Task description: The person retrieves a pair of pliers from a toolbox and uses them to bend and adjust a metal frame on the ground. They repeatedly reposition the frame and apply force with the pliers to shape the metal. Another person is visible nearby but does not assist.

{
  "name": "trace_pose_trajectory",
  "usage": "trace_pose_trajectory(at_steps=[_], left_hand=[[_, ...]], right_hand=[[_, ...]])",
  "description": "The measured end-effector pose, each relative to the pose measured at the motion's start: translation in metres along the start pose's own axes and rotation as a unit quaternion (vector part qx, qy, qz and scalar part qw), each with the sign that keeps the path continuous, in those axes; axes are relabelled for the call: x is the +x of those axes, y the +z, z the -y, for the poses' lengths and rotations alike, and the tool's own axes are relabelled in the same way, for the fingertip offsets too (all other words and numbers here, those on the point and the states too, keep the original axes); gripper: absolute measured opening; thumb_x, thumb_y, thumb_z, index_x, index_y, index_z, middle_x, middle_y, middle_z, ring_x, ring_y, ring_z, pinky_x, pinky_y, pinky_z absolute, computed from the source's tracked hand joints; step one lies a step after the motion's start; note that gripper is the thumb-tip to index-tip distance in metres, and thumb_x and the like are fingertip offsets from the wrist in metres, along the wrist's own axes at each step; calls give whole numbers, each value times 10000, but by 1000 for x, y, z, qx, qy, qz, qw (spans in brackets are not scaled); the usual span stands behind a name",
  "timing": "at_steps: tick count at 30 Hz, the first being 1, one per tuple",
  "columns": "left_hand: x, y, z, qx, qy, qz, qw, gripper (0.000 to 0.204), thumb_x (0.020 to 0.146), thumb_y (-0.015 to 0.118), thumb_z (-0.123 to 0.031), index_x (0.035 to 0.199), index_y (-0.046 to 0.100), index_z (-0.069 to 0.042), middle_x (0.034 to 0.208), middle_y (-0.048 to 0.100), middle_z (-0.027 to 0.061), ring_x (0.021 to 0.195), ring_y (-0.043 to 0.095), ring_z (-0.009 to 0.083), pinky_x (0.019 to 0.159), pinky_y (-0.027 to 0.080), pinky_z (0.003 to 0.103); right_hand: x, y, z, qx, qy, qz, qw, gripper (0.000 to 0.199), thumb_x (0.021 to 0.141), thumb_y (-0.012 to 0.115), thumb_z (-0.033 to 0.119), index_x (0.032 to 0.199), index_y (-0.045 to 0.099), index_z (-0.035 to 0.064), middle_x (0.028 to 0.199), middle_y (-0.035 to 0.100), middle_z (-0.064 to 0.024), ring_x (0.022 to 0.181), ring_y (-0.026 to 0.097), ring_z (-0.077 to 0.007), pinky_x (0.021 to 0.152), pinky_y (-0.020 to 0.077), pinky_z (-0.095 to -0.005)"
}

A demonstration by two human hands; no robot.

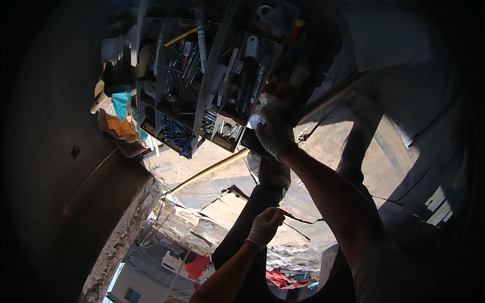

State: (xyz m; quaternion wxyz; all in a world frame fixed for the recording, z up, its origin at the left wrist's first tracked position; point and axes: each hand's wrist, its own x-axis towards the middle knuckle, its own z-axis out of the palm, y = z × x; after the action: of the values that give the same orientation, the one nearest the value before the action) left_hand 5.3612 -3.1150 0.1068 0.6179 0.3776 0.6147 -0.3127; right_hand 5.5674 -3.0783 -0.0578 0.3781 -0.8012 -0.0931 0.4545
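Observation:
My left hand [266,227], in a pale glove, is closed around the end of a thin dark strand, like wire or cord [299,220], which trails to the right in front of my legs. My right hand [277,135], gloved too, reaches to the near right edge of a divided tool tray [202,103]. Its fingers look apart beside a whitish, shiny item [255,117], but shadow blurs their tips. Blue-tinted screws or nails [175,134] fill a near compartment. Behind them lie metal fasteners or bits [188,63], markers [228,69] and a yellow stick [180,37].
A torn brown paper bag [117,123] with teal wrapping hangs left of the tray. Below, a wooden pole [209,170] crosses the sunlit, board-like floor [308,202]. A rough broken wall edge [124,235] runs at lower left. Red cloth [285,279] lies at the bottom.

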Motion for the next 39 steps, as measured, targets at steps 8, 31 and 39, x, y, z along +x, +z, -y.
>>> trace_pose_trajectory(at_steps=[8, 31, 39], left_hand=[[1, 1, -44, 1, 7, -26, 1000, 260, 996, 594, -247, 1072, 664, -9, 917, 695, 58, 842, 644, 116, 775, 527, 271], [7, 19, -78, 128, 32, 14, 991, 352, 1011, 554, -347, 1110, 649, -22, 959, 698, 70, 882, 652, 145, 835, 527, 295], [4, 16, -81, 97, 63, 26, 993, 297, 1015, 555, -284, 1100, 640, -12, 929, 698, 85, 855, 663, 146, 809, 521, 279]], right_hand=[[13, 24, 2, -149, -20, 96, 984, 558, 933, 542, 227, 1443, 345, 114, 969, 685, -130, 844, 684, -316, 692, 532, -481], [16, -15, -2, -99, -99, -6, 990, 202, 920, 566, 193, 1004, 670, 42, 828, 688, -138, 763, 689, -303, 651, 545, -454], [91, 33, -9, -80, -20, 41, 996, 388, 924, 579, 186, 1255, 548, -14, 1047, 678, -181, 857, 705, -295, 623, 584, -432]])
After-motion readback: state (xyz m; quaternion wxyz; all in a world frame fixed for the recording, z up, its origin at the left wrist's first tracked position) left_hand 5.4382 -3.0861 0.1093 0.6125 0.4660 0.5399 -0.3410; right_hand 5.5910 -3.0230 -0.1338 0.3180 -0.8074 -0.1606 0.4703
